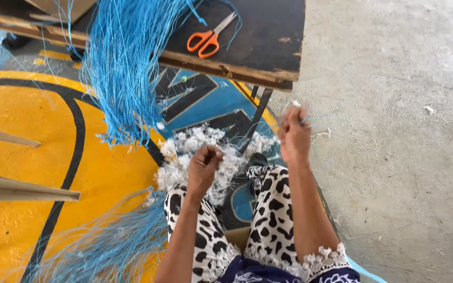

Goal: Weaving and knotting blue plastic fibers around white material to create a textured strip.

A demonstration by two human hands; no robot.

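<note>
Left hand point(204, 166) is being closed over white fluff point(200, 152) and right hand point(293, 135) pinched on thin blue strands point(318, 119), which risk being tangled if tugged unevenly.

- One pair of scissors point(211, 38) with orange handles, on the dark table point(268, 47)
- One dark wooden table, with one of its thin metal legs point(258, 112) in view
- Two hands: one left hand point(204, 166) and one right hand point(293, 134)
- Two bunches of blue strings: one hanging bunch point(124, 68) off the table edge, one loose bunch point(111, 246) on the floor
- One heap of white fluffy scraps point(195, 149) on the floor
- Two knees in black-and-white spotted trousers point(271, 209)
- Two pale wooden slats point(22, 191) at the left edge; a third bit below is too small to tell
</note>
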